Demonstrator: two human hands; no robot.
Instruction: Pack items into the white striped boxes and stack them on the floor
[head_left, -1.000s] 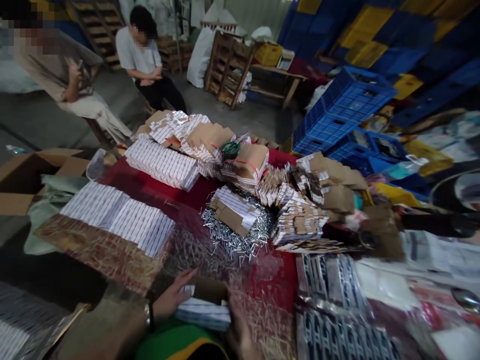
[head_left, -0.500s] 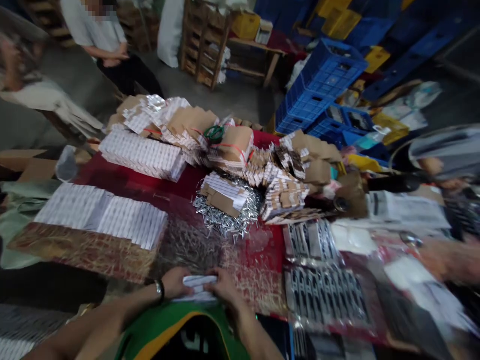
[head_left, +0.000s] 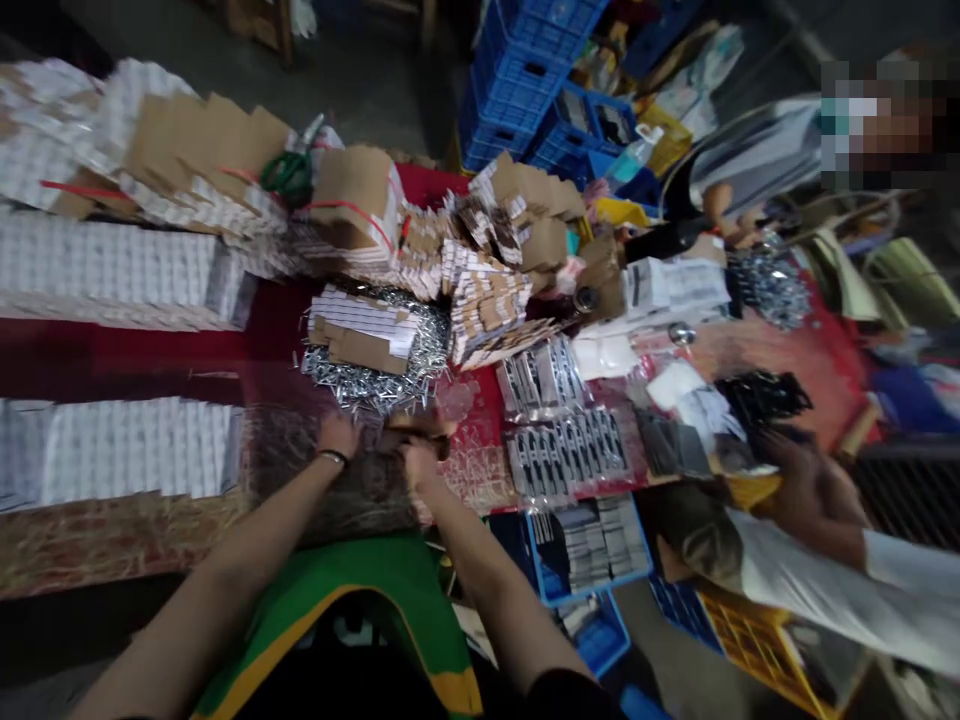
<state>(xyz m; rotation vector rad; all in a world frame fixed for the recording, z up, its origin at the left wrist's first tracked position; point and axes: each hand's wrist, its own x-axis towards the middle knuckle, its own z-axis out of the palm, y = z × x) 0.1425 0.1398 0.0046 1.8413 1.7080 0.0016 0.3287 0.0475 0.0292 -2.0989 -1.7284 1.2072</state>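
Both hands (head_left: 339, 436) (head_left: 420, 464) — half-curled, brown cardboard (head_left: 411, 424) between

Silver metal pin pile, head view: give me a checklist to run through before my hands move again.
1. Silver metal pin pile just beyond both hands: ok.
2. Pile uncovered: not ok; flat white-and-brown cardboard pieces lie on top.
3. Right hand gripping the blurred brown piece beside it: cannot tell.
4. Left hand holding anything: cannot tell, blurred.
5. Green-handled scissors apart from both hands: ok, beyond the pile.

Green garment (head_left: 367, 562) with yellow trim (head_left: 459, 690), black sleeves (head_left: 570, 697), thin bracelet (head_left: 334, 456).
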